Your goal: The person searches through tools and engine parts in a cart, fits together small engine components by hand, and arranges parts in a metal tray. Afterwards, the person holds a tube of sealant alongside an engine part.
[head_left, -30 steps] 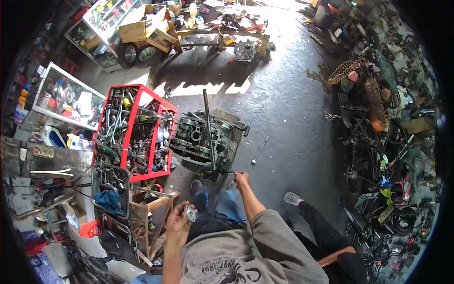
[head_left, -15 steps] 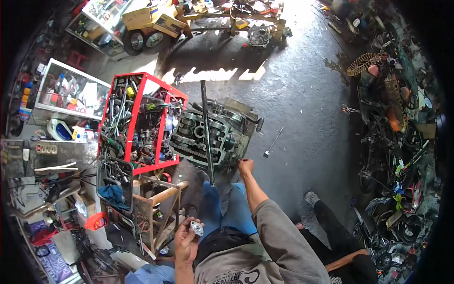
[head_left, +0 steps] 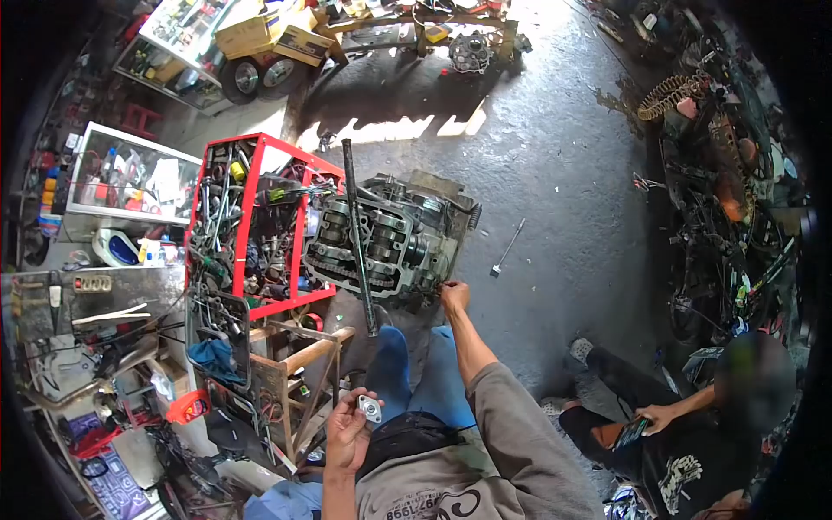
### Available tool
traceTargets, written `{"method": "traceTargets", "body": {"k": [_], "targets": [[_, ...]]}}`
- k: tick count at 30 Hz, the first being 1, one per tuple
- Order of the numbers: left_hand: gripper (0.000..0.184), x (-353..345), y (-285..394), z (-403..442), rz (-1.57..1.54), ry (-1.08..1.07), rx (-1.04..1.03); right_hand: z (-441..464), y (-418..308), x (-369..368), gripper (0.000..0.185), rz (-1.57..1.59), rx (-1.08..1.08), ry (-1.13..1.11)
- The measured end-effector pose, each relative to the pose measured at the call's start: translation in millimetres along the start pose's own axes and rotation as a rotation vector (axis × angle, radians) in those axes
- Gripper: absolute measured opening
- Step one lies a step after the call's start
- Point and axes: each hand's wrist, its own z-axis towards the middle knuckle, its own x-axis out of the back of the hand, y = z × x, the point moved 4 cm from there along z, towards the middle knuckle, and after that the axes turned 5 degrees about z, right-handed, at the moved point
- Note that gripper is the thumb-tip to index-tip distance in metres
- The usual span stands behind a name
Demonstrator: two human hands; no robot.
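My left hand (head_left: 347, 435) is closed around a small silver metal part with an oval, two-eared flange (head_left: 371, 409), holding it above my lap at the waist. The flange faces up and away from the palm. My right hand (head_left: 454, 296) reaches forward, its fingers curled together at the near right corner of the engine (head_left: 400, 232). Whatever those fingers grip is too small to make out. The engine sits before my knees, with its valve gear and chain exposed. A long dark bar (head_left: 357, 234) crosses in front of it.
Left of the engine stands a red-framed tool rack (head_left: 245, 230) full of tools. A T-handled tool (head_left: 509, 248) lies on the floor to the right. At lower right sits another person (head_left: 693, 442), holding a phone-like object. Motorcycle parts (head_left: 719, 199) are heaped along the right side.
The view has swung, bringing more of the other person in at right. The dark bar appears farther left across the engine. Both hands keep their places, the left slightly higher.
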Motion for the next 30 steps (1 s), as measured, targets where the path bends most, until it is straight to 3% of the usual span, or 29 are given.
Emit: {"method": "traceTargets", "body": {"k": [3, 7, 10, 16, 17, 19, 20, 22, 26, 30], "targets": [[0.04, -3, 5, 3, -0.035, -0.025, -0.017, 8, 17, -4, 0.016, 0.149, -0.077, -0.067], [0.038, -12, 22, 11, -0.147, -0.075, -0.053, 16, 34, 15, 0.015, 0.262, 0.079, -0.043], [0.039, -23, 41, 17, -0.164, -0.21, -0.073, -38, -14, 62, 0.012, 0.358, 0.169, -0.157], [0.044, -30, 75, 32, -0.127, -0.413, -0.122, -229, -177, 158, 0.014, 0.502, 0.443, -0.46], [0.045, -30, 81, 34, -0.108, -0.474, -0.126, -252, -191, 165, 0.014, 0.503, 0.447, -0.445], [0.046, -27, 91, 36, -0.099, -0.514, -0.119, -301, -224, 172, 0.027, 0.307, 0.791, -0.448], [0.043, -24, 96, 38, -0.049, -0.547, -0.16, -319, -238, 175, 0.027, 0.306, 0.798, -0.429], [0.04, -20, 110, 37, 0.044, -0.563, -0.199, -356, -263, 171, 0.044, 0.141, 1.064, -0.357], [0.042, 0, 123, 41, 0.032, -0.633, -0.07, -386, -261, 142, 0.055, 0.033, 1.112, -0.309], [0.043, 14, 141, 42, 0.103, -0.723, -0.102, -405, -258, 126, 0.055, 0.035, 1.125, -0.168]]}}
